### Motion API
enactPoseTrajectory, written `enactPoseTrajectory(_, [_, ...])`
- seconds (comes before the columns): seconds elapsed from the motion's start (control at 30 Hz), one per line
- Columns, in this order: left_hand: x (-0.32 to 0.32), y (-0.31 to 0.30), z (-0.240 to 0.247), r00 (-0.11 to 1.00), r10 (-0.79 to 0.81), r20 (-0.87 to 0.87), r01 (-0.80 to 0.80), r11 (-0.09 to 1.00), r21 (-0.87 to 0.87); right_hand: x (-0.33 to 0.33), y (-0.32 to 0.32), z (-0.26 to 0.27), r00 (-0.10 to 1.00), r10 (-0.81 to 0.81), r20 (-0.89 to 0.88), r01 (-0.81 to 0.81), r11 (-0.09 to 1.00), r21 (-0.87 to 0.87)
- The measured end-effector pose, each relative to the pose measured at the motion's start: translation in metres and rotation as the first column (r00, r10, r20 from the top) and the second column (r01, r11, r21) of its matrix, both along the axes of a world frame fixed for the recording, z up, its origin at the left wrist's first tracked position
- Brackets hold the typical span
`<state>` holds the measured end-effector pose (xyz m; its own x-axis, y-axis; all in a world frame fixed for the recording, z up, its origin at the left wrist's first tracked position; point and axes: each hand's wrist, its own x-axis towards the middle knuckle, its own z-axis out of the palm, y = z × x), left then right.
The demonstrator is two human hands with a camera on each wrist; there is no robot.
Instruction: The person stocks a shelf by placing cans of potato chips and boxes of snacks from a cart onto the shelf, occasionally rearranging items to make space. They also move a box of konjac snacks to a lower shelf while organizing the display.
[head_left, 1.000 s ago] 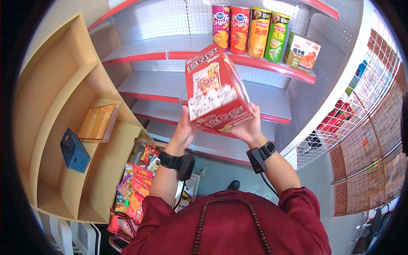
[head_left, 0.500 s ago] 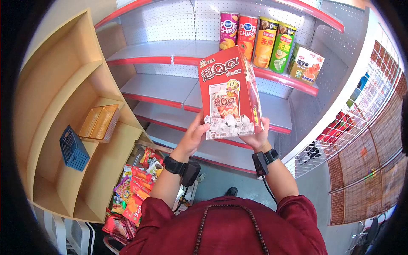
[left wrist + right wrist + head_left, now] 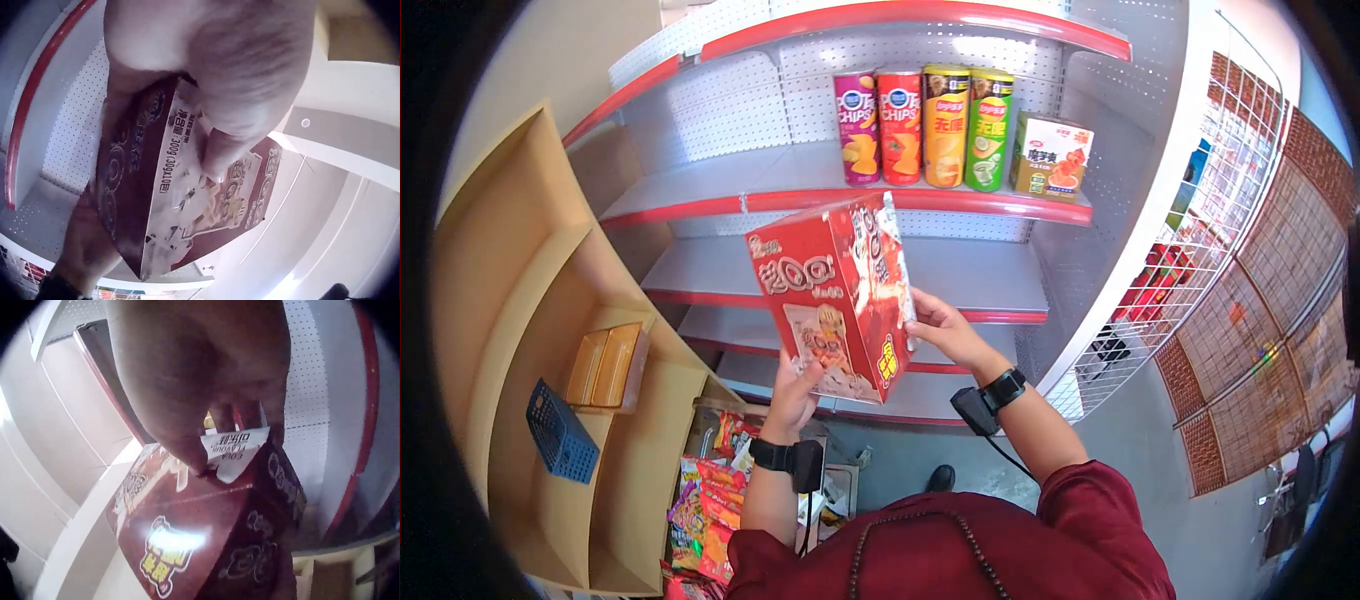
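Note:
A red candy box (image 3: 795, 290) with a snowy ice print is held up before the shelves, tilted, its front and right side facing me. My left hand (image 3: 792, 398) grips its lower left corner. In the left wrist view, the thumb (image 3: 222, 156) lies on the printed front panel and the other fingers are hidden beneath. At the box's right side, my right hand (image 3: 948, 328) pinches the edge. The right wrist view shows a white paper flap (image 3: 234, 456) marked cola flavour sticking up between that hand's thumb and fingers.
Ahead, a grey shelf unit with red edging (image 3: 700, 205) carries several chip cans (image 3: 945, 130) and a small snack carton (image 3: 1052, 157). Left stands a wooden shelf (image 3: 565, 270) with a blue basket (image 3: 560, 430) and an orange tray (image 3: 605, 368). Snack bags (image 3: 715, 500) lie lower left.
The box has moved left and lower in the head view and turned to show its right side. My right hand has shifted from under the box to its right edge; the left keeps its grip.

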<state>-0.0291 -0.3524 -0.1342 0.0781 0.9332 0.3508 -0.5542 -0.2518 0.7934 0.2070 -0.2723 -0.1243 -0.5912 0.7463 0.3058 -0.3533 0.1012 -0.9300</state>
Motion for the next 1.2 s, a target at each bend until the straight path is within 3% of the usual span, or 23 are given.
enactPoseTrajectory(0.07, [0.005,0.0,0.001,1.0,0.023,0.011,-0.023,1.0,0.006,-0.008,0.001,0.001,0.998,-0.049,-0.031,0.051,0.996,0.074])
enactPoseTrajectory(0.13, [0.006,0.002,-0.007,0.997,0.07,-0.015,-0.069,0.997,0.045,-0.012,-0.003,0.005,0.998,0.006,-0.064,-0.001,0.997,0.076])
enactPoseTrajectory(0.2, [0.007,0.002,-0.012,0.994,0.105,-0.019,-0.104,0.994,0.032,-0.012,-0.007,0.001,0.971,-0.191,0.141,0.124,0.914,0.388])
enactPoseTrajectory(0.27, [0.007,0.004,-0.015,0.98,0.14,-0.145,-0.136,0.99,0.038,-0.012,-0.008,0.003,0.962,-0.196,0.191,0.11,0.916,0.386])
enactPoseTrajectory(0.33, [0.006,0.008,-0.015,0.974,0.172,-0.149,-0.172,0.985,0.014,-0.009,-0.009,-0.001,0.912,-0.294,0.286,0.103,0.839,0.535])
enactPoseTrajectory(0.4, [-0.001,0.014,-0.024,0.948,0.139,-0.286,-0.14,0.99,0.018,-0.006,-0.009,-0.004,0.905,-0.292,0.31,0.083,0.835,0.543])
enactPoseTrajectory(0.47, [-0.004,0.021,-0.026,0.949,0.153,-0.276,-0.152,0.988,0.025,-0.007,-0.009,-0.003,0.919,-0.275,0.283,0.105,0.861,0.498])
enactPoseTrajectory(0.53, [-0.008,0.028,-0.025,0.981,0.123,-0.148,-0.122,0.992,0.015,-0.007,-0.004,0.005,0.937,-0.227,0.268,0.079,0.879,0.469])
enactPoseTrajectory(0.6, [-0.022,0.038,-0.017,0.99,0.06,-0.128,-0.064,0.998,-0.026,-0.006,0.006,0.01,0.939,-0.158,0.306,0.001,0.889,0.458])
enactPoseTrajectory(0.67, [-0.038,0.048,-0.008,0.868,-0.174,-0.465,0.14,0.984,-0.107,-0.006,0.018,0.014,0.928,-0.131,0.348,-0.047,0.887,0.46])
enactPoseTrajectory(0.73, [-0.037,0.058,-0.004,0.881,-0.19,-0.432,0.145,0.98,-0.136,-0.009,0.03,0.016,0.937,-0.071,0.341,-0.088,0.898,0.43])
enactPoseTrajectory(0.8, [-0.029,0.076,-0.008,0.965,-0.057,-0.254,0.053,0.998,-0.025,-0.012,0.048,0.017,0.956,-0.032,0.29,-0.094,0.907,0.411])
enactPoseTrajectory(0.87, [-0.024,0.087,0.005,0.972,-0.001,-0.235,-0.001,1.0,-0.011,-0.014,0.065,0.023,0.97,0.009,0.243,-0.105,0.917,0.386])
enactPoseTrajectory(0.93, [-0.023,0.102,0.004,0.997,0.06,-0.05,-0.059,0.998,0.024,-0.017,0.081,0.041,0.937,-0.093,0.337,-0.08,0.882,0.465])
enactPoseTrajectory(0.97, [-0.033,0.113,-0.002,0.998,0.051,-0.031,-0.05,0.999,0.017,-0.021,0.084,0.047,0.972,-0.108,0.209,-0.01,0.868,0.496])
enactPoseTrajectory(1.07, [-0.057,0.143,0.001,0.965,0.25,0.081,-0.258,0.961,0.099,-0.016,0.106,0.048,0.974,-0.111,0.199,-0.002,0.87,0.493])
enactPoseTrajectory(1.13, [-0.056,0.163,0.032,0.869,0.457,0.187,-0.488,0.852,0.187,-0.007,0.116,0.043,0.978,-0.057,0.2,-0.039,0.894,0.446])
enactPoseTrajectory(1.2, [-0.071,0.185,0.056,0.855,0.49,0.17,-0.516,0.835,0.19,0.0,0.123,0.034,0.973,-0.054,0.226,-0.039,0.92,0.389])
